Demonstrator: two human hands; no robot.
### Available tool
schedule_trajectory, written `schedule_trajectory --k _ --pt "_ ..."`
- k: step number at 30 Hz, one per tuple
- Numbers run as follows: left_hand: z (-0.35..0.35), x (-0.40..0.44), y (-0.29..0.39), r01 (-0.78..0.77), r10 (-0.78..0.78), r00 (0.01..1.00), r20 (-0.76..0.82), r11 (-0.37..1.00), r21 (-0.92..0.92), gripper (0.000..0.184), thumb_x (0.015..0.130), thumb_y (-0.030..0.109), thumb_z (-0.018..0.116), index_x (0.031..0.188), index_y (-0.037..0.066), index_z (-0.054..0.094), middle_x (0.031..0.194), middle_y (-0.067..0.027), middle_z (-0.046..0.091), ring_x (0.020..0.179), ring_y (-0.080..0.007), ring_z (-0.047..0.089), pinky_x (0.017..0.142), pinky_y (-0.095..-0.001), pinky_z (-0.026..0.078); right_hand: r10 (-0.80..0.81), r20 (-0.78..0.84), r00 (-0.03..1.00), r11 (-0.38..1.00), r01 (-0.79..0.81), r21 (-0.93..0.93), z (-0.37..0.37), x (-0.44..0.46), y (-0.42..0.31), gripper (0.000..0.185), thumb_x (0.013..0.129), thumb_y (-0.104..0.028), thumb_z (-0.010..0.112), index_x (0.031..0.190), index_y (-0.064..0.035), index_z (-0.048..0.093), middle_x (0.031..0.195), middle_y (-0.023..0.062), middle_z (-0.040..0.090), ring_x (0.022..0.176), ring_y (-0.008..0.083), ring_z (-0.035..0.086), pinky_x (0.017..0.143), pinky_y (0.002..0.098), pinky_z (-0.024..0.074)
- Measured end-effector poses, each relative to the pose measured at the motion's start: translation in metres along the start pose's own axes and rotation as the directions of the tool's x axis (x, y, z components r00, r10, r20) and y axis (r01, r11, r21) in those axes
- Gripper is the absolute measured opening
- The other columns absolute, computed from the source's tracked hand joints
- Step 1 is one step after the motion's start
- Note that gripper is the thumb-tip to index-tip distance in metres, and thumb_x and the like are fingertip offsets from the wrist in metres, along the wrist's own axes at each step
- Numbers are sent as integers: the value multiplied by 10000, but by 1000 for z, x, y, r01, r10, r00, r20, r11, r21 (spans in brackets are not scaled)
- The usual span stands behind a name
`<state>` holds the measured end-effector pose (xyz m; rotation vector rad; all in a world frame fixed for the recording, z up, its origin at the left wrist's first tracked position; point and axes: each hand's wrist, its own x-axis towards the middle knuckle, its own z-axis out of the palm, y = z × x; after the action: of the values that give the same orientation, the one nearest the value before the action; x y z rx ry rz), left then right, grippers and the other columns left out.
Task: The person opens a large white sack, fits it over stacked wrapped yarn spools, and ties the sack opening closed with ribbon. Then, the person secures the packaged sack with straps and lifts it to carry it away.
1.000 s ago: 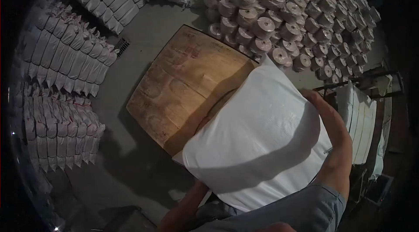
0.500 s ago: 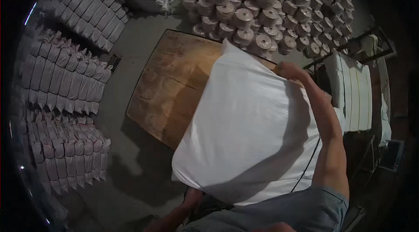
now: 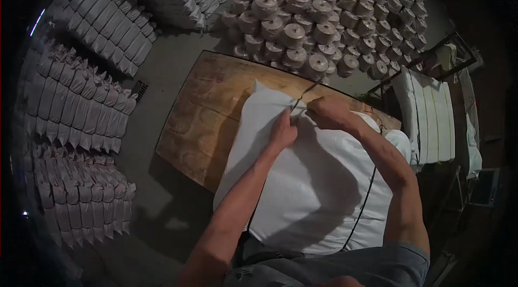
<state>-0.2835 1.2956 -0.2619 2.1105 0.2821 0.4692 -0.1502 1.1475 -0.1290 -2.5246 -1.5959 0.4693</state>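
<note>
A large, full white sack [image 3: 313, 179] lies on a wooden board in front of me, with its top edge bunched. My left hand [image 3: 284, 131] is closed on a thin black strap [image 3: 306, 92], whose loose end sticks up past the fingers. Close beside it, my right hand [image 3: 330, 113] is closed at the sack's upper edge; what its fingers hold is hidden. A second black strap [image 3: 362, 208] runs across the sack's right side.
The wooden board [image 3: 194, 119] reaches out left of the sack. Wrapped yarn cones [image 3: 324, 33] are piled behind it. Bundled pale sacks [image 3: 81, 109] stand in stacks on the left. At right, more white bundles [image 3: 429, 119] stand by a metal frame [image 3: 464, 60].
My left hand has come up from the sack's near lower edge to its top, now with the black strap. My right hand has moved left and nearer. The sack's upper edge has sunk.
</note>
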Motion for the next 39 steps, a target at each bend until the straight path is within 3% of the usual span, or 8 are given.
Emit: schedule_trajectory --k 7,12,17,21,26,30,33,39 --pt "26 1 5 168 -204 977 -60 914 -369 292 1020 264 608 1144 10 681 954 -135 698 972 -290 693 830 -344 527 -217 -293 931 805 340 486 18 52 -14 260 965 -292 611 978 -51 708 960 214 718 960 419 674 831 507 537" --pt "1 24 -5 714 -675 583 452 160 -681 276 1042 336 616 946 110 741 646 58 468 553 -81 455 476 -259 338 231 31 972 946 -232 228 42 45 22 307 997 -342 586 1000 -49 676 931 215 704 912 432 673 784 523 515" --pt "-3 24 -7 574 -532 614 582 -205 -793 292 1009 366 656 830 143 713 622 73 445 535 -66 423 463 -255 313 -79 -174 982 881 150 449 53 13 23 163 924 -131 637 1040 -17 641 853 191 700 821 410 694 730 483 518" --pt "16 16 51 198 -147 974 173 922 -334 463 1053 332 585 702 32 604 617 12 534 582 -109 486 551 -311 391 51 -102 993 747 30 665 61 35 17 212 960 -165 578 1111 -33 650 900 199 715 854 391 707 738 458 532" --pt "-26 34 36 393 -340 919 202 832 -391 494 1074 342 556 717 1 568 622 -42 536 617 -130 483 604 -339 419 -50 -35 998 979 56 196 61 24 34 228 1004 -254 594 1103 -55 646 734 130 626 724 218 668 656 381 516" --pt "-28 40 55 474 -436 880 185 808 -350 448 1047 328 601 729 12 597 687 -83 558 705 -169 537 679 -368 448 282 128 951 458 -251 853 69 42 36 224 970 -241 671 985 -26 610 745 110 614 721 164 613 631 359 484" --pt "14 45 36 56 -16 989 -147 960 276 289 979 287 649 822 53 711 991 -152 643 961 -328 589 829 -464 499 354 85 931 545 -280 790 26 75 29 202 941 -197 685 950 2 651 782 118 649 709 202 600 630 371 478" --pt "29 -5 21 63 -30 974 -223 988 144 180 944 192 666 844 44 689 1065 -108 620 1054 -342 533 930 -462 441 146 -50 988 975 -135 175 127 139 68 165 922 -125 679 858 26 659 757 112 652 723 241 658 622 413 504"
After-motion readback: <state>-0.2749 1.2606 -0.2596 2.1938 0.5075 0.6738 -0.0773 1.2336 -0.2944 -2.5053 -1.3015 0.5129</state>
